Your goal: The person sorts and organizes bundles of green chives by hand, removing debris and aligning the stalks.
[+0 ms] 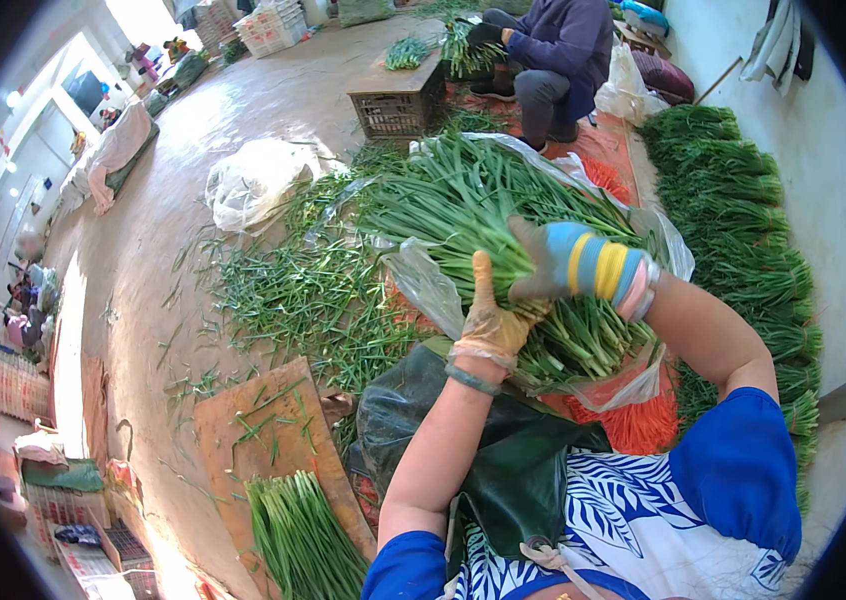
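Observation:
Both my hands are on a bunch of long green leafy stalks (460, 232), which look like garlic chives. My left hand (494, 319), in a thin yellowish glove, cups the pale cut ends with its thumb raised. Over the bunch from the right comes my right hand (554, 259), in a soiled glove with a blue and yellow striped cuff; it is slightly blurred. More stalks (580, 337) lie beneath on a clear plastic sheet (427, 281). A separate bundle of stalks (307, 525) rests on a wooden board (258, 420) at the lower left.
Tied green bundles (745, 225) line the wall on the right. Loose trimmings (303, 300) litter the floor. Orange strands (633, 420) lie beside my lap. Ahead, a co-worker (565, 60) handles stalks by a board-topped crate (397, 101). A white plastic bag (262, 180) sits on the floor.

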`<action>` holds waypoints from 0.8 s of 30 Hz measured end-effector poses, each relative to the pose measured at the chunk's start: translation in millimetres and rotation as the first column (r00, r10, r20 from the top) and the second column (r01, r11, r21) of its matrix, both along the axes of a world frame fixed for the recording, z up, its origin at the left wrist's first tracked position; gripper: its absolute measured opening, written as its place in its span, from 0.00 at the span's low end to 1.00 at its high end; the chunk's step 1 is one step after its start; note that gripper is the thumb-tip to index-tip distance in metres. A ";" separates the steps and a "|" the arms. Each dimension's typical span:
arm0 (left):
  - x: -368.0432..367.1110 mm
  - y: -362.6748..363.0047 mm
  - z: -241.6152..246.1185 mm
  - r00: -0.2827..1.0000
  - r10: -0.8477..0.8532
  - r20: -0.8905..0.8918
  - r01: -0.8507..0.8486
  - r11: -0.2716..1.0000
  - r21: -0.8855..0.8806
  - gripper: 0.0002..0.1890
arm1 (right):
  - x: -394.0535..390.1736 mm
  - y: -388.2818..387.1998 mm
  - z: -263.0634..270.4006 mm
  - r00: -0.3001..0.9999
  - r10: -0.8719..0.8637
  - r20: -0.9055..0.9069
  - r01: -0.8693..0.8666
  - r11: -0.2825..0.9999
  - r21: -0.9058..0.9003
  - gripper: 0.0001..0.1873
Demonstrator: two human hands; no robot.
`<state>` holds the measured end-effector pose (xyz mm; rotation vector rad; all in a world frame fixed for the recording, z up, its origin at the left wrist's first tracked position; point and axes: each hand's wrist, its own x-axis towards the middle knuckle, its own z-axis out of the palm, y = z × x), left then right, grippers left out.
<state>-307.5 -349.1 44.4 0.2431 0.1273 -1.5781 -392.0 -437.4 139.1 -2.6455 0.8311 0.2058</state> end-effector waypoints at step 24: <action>-9.9 47.3 -29.2 0.929 -0.091 -0.359 0.038 0.988 -0.153 0.19 | -30.2 54.3 -49.2 0.830 0.355 0.430 -0.264 0.929 -0.259 0.27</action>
